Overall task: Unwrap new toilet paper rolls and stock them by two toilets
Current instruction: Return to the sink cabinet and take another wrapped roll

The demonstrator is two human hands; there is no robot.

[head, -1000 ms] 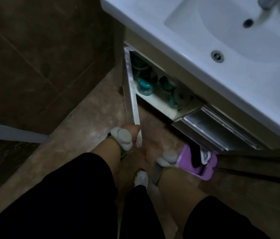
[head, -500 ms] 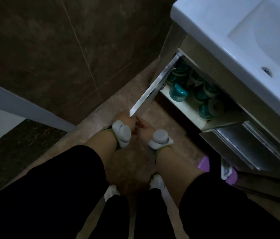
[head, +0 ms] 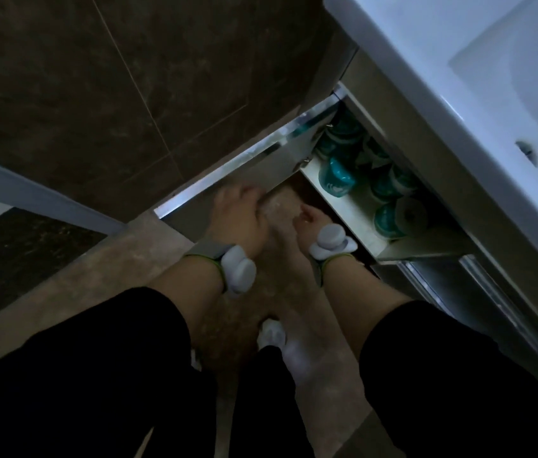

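Note:
Several toilet paper rolls [head: 337,178] in teal wrappers lie on the white shelf [head: 353,223] inside the vanity cabinet under the sink. One roll [head: 411,213] shows its white end with the core hole. The cabinet door [head: 261,157] stands swung wide open to the left. My left hand [head: 238,214] is blurred and touches the inner face of the door. Just in front of the shelf edge, my right hand [head: 309,219] hangs with loosely curled fingers and holds nothing. Grey sensors sit on both wrists.
The white sink top [head: 443,94] overhangs the cabinet at the upper right. A shiny drawer front [head: 499,312] sticks out below the shelf. A dark tiled wall [head: 128,94] rises behind the door, with a pale door frame [head: 29,196] at left. My socked foot [head: 274,335] stands on the floor.
The cabinet door has swung further open toward the wall. My left hand has moved from the door's edge onto its inner face. My right hand has moved toward the shelf.

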